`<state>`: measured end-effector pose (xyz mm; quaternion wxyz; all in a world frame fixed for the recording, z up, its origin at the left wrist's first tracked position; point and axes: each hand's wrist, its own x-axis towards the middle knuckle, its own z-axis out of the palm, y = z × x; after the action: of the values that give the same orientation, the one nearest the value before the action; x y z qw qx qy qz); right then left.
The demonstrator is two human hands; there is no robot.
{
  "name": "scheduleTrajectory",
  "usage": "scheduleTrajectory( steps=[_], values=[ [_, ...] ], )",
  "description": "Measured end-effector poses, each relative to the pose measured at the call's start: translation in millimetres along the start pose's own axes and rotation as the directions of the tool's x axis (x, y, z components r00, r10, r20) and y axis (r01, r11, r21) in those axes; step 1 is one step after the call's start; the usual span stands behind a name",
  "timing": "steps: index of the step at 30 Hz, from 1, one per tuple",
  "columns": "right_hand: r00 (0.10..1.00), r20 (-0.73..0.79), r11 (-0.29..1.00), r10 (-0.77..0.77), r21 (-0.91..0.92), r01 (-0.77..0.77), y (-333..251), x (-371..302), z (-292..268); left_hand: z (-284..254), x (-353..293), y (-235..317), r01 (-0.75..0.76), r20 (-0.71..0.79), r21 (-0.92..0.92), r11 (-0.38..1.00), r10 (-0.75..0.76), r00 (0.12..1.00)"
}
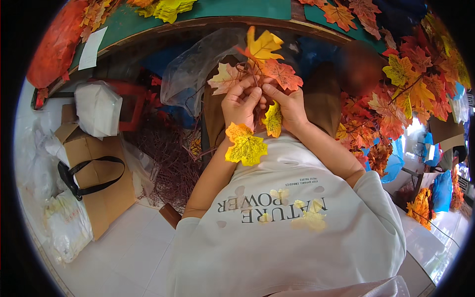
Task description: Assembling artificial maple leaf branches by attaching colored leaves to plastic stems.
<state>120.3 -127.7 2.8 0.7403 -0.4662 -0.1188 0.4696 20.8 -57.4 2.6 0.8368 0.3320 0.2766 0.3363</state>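
Right, from the far left: one bulky red-orange bundle (pixel 55 44) sits at the table's edge, and one white paper slip (pixel 93 48) hangs off the curved green tabletop (pixel 222 9). Below come one white plastic-wrapped block (pixel 98 110) and one brown cardboard box (pixel 111 195) with one black strap (pixel 101 189) looped over it. Next along, a tangled heap of thin dark-reddish twigs (pixel 166 158), too many to count, and one clear plastic bag (pixel 185 64).

Now the middle, and both hands are close together! The left hand (pixel 241 103) pinches, thumb against fingers, on one spray of red, orange and yellow artificial maple leaves (pixel 256 59), held up in front of the shirt. Five leaves count clearly: one yellow-orange on top, one pale pink to the left, one red-orange to the right, two yellow ones lower down; overlap may hide more. The right hand (pixel 286 105) pinches at the same stems, just beside the left.

Over to the right, a dense mass of red, orange and yellow leaves (pixel 418 94), uncountable, and lower down one orange leaf bunch (pixel 420 208) near one blue plastic bag (pixel 442 192).
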Motion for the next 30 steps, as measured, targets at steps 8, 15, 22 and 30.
scheduleTrajectory(
  steps=[8,15,22,30],
  values=[
    [0.913,0.333,0.734,0.236,-0.677,0.057,-4.7,-7.0,0.7,-7.2,7.7,2.6,-0.152,-0.159,0.125,0.98,0.171,0.972],
    [0.969,0.248,0.742,0.014,-0.652,0.156,-17.1,-1.3,-8.5,-13.2,13.6,12.8,-0.08,0.053,0.437,0.896,0.063,0.997],
    [0.796,0.605,0.295,0.008,-0.762,0.576,-53.5,13.6,-40.5,-14.1,5.9,18.4,-0.08,0.262,0.656,0.75,-0.127,0.957],
    [0.606,0.766,0.441,0.216,-0.63,0.639,-81.3,21.6,-64.9,0.9,-3.5,25.1,-0.518,0.552,0.822,0.237,-0.106,0.827]
  ],
)
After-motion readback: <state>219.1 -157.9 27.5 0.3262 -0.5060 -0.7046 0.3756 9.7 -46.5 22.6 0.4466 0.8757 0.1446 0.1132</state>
